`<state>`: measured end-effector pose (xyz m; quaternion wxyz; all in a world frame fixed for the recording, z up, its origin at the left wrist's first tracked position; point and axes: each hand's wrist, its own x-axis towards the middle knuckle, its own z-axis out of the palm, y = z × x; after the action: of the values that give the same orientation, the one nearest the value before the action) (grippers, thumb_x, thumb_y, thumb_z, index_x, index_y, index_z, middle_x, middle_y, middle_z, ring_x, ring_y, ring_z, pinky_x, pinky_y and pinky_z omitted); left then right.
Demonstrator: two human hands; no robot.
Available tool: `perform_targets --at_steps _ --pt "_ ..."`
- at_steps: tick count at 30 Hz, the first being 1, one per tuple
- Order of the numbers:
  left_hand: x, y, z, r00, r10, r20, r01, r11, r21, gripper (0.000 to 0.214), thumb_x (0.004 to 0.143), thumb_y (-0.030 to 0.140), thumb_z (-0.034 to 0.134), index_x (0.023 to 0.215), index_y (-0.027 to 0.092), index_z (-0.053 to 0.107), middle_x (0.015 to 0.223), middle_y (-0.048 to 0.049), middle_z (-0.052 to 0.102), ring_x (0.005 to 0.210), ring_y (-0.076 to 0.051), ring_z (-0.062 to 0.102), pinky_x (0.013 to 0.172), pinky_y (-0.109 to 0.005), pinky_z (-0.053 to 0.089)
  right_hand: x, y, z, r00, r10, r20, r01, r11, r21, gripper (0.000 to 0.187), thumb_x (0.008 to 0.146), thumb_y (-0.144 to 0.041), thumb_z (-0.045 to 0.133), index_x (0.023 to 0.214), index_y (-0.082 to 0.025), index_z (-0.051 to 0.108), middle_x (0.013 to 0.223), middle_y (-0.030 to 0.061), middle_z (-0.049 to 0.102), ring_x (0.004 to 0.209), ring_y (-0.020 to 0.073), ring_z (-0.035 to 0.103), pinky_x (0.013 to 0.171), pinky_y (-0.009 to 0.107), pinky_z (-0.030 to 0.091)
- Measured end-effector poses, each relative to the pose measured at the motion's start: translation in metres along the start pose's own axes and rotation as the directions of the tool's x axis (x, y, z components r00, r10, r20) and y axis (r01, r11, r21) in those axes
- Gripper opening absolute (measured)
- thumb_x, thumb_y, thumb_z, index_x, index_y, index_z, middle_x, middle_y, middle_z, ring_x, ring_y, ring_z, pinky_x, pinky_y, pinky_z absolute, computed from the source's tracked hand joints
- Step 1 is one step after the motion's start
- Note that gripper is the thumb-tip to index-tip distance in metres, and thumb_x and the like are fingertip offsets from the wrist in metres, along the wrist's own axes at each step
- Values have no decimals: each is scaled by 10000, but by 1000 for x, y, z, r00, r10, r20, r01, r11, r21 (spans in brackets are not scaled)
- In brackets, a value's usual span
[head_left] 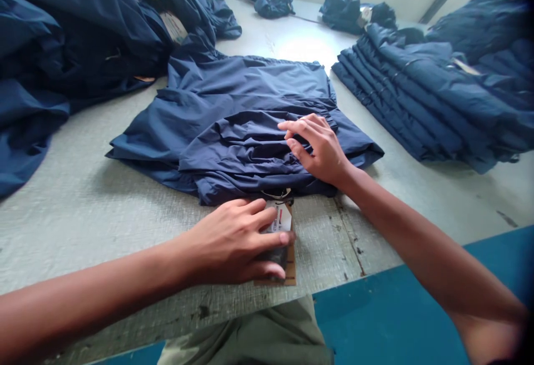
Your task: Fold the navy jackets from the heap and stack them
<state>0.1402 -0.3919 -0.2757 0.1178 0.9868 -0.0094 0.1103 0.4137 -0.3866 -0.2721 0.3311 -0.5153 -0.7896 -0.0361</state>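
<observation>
While left hand (231, 241) cups a cardboard tag (278, 219), right hand (317, 149) lying open on navy garment (250, 137)

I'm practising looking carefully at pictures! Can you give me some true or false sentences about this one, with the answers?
The left hand is touching a paper tag. True.
The right hand is holding scissors. False: it is resting on a navy garment.
A stack of folded navy garments lies on the right. True.
The table is bright red. False: it is pale grey.
</observation>
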Motion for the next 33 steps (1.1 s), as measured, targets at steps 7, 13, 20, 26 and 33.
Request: perform_targets --at_steps 7,13,20,26,33 --pt "1 3 -1 993 -115 22 116 993 -28 627 910 754 613 1327 288 649 1172 -108 587 964 -256 554 739 -329 480 1 -5 -3 985 -92 146 74 989 125 272 995 -225 584 1239 -282 692 1173 56 704 1077 245 645 997 454 529" --pt "-1 7 6 984 -179 7 179 984 -19 552 926 623 669 1330 248 638 1199 -114 583 1017 -270 556 784 -357 513 1 -6 -1 982 -102 160 76 984 160 242 996 -236 607 1214 -284 701 1159 60 692 1087 239 651 988 446 543" --pt "1 11 1 987 -156 32 156 988 1 481 965 467 656 1393 259 591 1154 -95 603 993 -250 573 809 -354 522 1 -7 1 984 -91 153 64 983 171 237 1019 -227 573 1216 -270 697 1159 61 699 1084 230 654 986 446 551" --pt "0 10 2 998 6 -55 -8 1000 -20 226 980 324 638 1187 235 658 1029 -75 636 870 -210 578 779 -343 527 1 -7 2 986 -96 138 71 981 180 254 1014 -209 573 1229 -269 694 1153 63 710 1076 230 655 966 437 562" --pt "0 9 -2 962 171 -211 -199 972 -123 224 1035 135 523 1239 197 592 1024 -92 699 959 -204 664 802 -318 581 1 -8 1 990 -70 121 49 984 174 284 1052 -233 539 1316 -250 642 1159 63 720 1076 219 656 977 408 542"
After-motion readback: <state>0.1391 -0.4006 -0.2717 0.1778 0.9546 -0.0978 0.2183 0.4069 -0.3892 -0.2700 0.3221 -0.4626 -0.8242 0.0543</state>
